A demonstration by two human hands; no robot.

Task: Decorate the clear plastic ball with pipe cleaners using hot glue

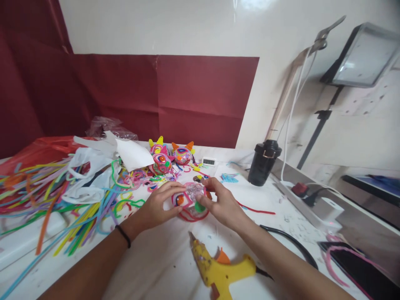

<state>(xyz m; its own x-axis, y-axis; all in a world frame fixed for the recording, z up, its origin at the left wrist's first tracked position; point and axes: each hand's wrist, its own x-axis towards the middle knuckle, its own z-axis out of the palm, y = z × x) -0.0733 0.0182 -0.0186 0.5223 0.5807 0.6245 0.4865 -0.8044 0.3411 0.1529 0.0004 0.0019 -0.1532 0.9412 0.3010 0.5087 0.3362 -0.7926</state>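
Observation:
Between my hands is a round, see-through craft ball (193, 192) trimmed with red and pink pipe cleaner, with an orange eye on its left and a green piece at its front. My left hand (162, 203) is closed on its left side. My right hand (221, 201) grips the right side, its thumb by the green piece. Just below lies a yellow glue gun (215, 266), its nozzle pointing toward the ball. A red pipe cleaner (258, 209) rests to the right of my right hand.
Loose coloured pipe cleaners (78, 225) pile up at left. Behind stand two decorated craft balls (161, 163) and a small digital clock (208, 161). A black bottle (264, 164), a power strip (308, 208) and a black phone-like slab (362, 271) are at right.

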